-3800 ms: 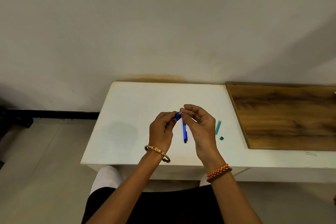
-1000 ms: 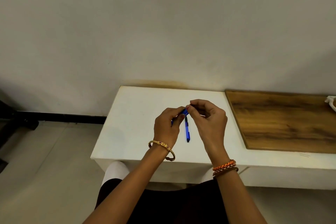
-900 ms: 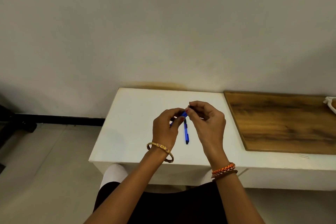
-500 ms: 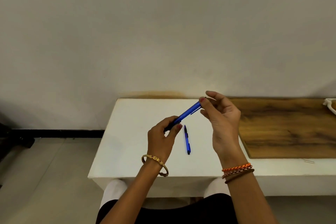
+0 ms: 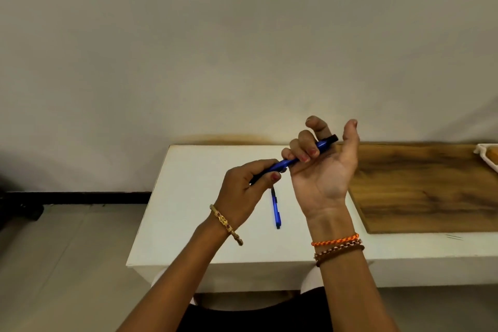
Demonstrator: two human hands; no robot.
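Currently, the blue pen (image 5: 289,162) is held in the air above and just behind the second pen (image 5: 276,209), which lies flat on the counter (image 5: 188,197). Its long axis slants from low at the left hand (image 5: 242,191) up and rightward to the right hand (image 5: 323,170). The left hand grips the lower end. The right hand's fingers curl round the upper barrel, palm up (black end protruding toward the thumb). Both hands are on it, so neither is nearer. Judgement: any pull or twist should follow that slant.
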